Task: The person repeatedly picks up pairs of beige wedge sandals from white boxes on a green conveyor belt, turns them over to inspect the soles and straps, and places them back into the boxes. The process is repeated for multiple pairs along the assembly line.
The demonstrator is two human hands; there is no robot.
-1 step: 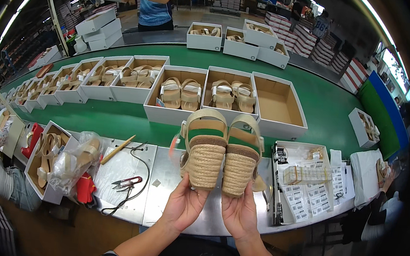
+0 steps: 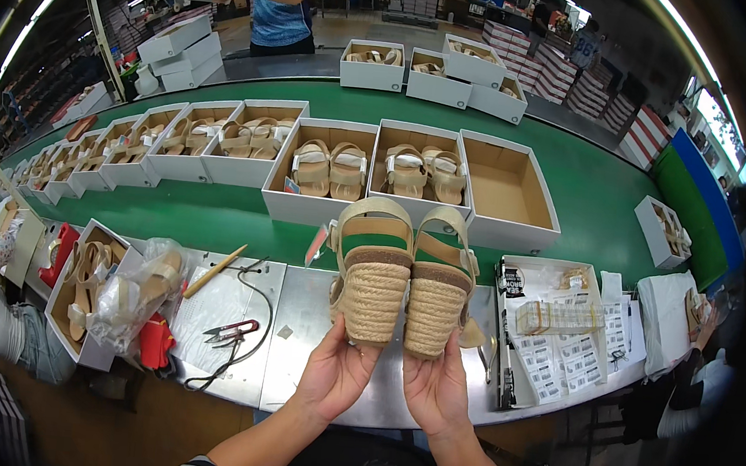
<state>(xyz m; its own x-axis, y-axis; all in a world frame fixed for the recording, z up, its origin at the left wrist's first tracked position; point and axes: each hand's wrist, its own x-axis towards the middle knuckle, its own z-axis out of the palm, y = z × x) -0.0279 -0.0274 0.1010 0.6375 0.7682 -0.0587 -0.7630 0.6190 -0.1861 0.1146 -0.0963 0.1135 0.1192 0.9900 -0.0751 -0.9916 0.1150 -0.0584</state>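
Sandals (image 2: 405, 276), beige-strapped with woven rope wedge soles, are standing upright side by side above the metal table (image 2: 312, 316), left hand (image 2: 338, 376) and right hand (image 2: 437, 390) each clasping one heel; white boxes (image 2: 318, 202) are holding similar pairs.

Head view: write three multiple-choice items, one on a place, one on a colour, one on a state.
1. Where is the empty box?
A. right end of the nearest box row
B. on the metal table
C. on the floor

2. What colour is the belt?
A. grey
B. green
C. red

3. How are the sandals held?
A. one in each hand
B. both in the left hand
C. lying flat

A: it ends the row. B: green shows between the boxes. A: left hand and right hand each grip a heel.
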